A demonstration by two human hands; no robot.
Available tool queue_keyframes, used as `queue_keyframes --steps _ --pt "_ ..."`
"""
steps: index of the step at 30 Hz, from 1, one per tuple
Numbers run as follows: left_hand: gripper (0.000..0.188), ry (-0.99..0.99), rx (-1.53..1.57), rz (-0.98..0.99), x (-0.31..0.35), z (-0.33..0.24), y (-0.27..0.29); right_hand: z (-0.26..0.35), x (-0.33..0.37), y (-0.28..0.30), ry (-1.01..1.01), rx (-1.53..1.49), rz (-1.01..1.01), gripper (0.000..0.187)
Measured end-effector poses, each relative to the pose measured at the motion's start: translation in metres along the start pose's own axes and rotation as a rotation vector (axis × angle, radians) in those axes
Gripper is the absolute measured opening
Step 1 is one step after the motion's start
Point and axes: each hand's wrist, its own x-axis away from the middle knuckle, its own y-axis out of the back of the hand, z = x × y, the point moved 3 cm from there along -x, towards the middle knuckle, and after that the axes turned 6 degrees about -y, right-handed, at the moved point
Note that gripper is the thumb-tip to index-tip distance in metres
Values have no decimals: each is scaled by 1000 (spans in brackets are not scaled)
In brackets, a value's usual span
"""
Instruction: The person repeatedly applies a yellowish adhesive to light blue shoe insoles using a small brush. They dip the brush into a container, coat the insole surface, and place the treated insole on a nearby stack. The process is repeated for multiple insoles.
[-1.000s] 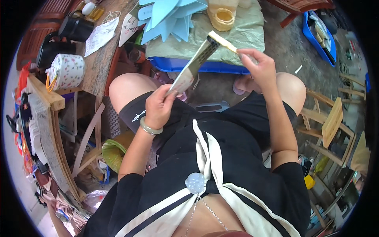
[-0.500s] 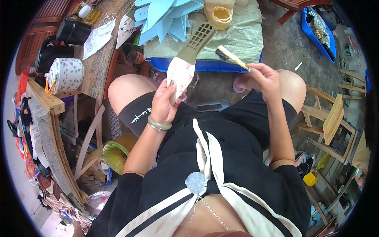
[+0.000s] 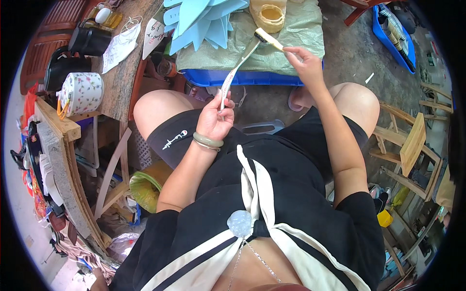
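Observation:
My left hand point(image 3: 217, 116) is closed round the lower end of a shoe insole board point(image 3: 228, 85), white at the grip with an olive heel end. The board is turned nearly edge-on, so its faces hardly show. In my right hand point(image 3: 305, 65) I pinch the pale handle of a small brush point(image 3: 269, 39) with dark bristles. The bristles meet the far tip of the board, as far as I can see. Just beyond the brush stands a crusted tan pot point(image 3: 271, 19) with yellowish contents. A fanned pile of light blue insole-shaped sheets point(image 3: 201, 24) lies to its left.
A greenish woven sheet point(image 3: 301, 43) covers the work surface over a blue tray point(image 3: 233, 78). At the left are a stone-topped table point(image 3: 116, 80), a flowered pot point(image 3: 86, 92) and black mugs point(image 3: 90, 41). Wooden frames point(image 3: 412, 143) and a blue crate point(image 3: 407, 56) stand at the right.
The insole board has turned from showing its broad face to edge-on. My right hand has moved forward and left, bringing the brush to the board's far end.

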Motion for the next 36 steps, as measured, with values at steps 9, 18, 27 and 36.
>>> queue_keyframes --steps 9,18,27,36 --pt "22 -58 -61 -78 3 3 -2 47 81 -33 -168 -425 395 17" --pt "32 -238 -843 28 14 -3 -14 51 39 21 -263 -643 330 17" --pt "26 -984 -2027 -137 40 -40 -22 54 -78 49 244 577 -62 22" --pt "27 -794 -1543 -80 77 -39 -32 74 -103 33 352 797 -6 22"
